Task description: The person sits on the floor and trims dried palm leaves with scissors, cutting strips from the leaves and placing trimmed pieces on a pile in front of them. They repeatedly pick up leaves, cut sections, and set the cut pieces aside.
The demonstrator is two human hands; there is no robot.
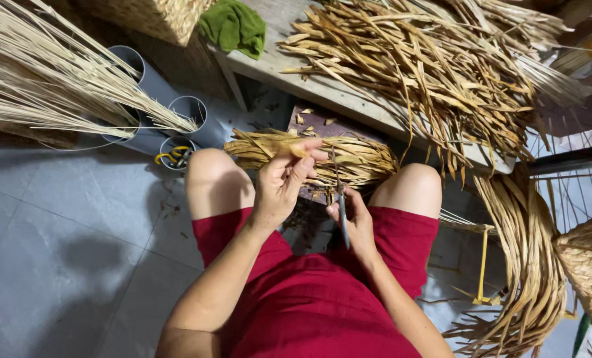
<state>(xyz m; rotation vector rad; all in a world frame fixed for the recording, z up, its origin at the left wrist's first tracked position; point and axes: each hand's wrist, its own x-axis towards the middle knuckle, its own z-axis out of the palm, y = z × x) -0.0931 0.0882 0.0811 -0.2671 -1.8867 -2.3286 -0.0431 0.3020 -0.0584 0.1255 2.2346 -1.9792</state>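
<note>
My left hand (284,180) is raised between my knees and pinches a small piece of dried leaf strip (298,150) between thumb and fingers. My right hand (353,219) is closed around a thin metal blade tool (341,211) that points up toward a bundle of dried leaf strips (362,161) lying across a low stand beyond my knees. The two hands are close together, a little apart. I sit in red shorts with bare knees.
A wooden bench (322,89) carries a large heap of dried strips (435,73) and a green cloth (235,26). Grey plastic pipes (157,86) hold thin reeds (51,86) at left, one with scissors (174,158). More strips (528,258) and a woven basket (591,265) lie right.
</note>
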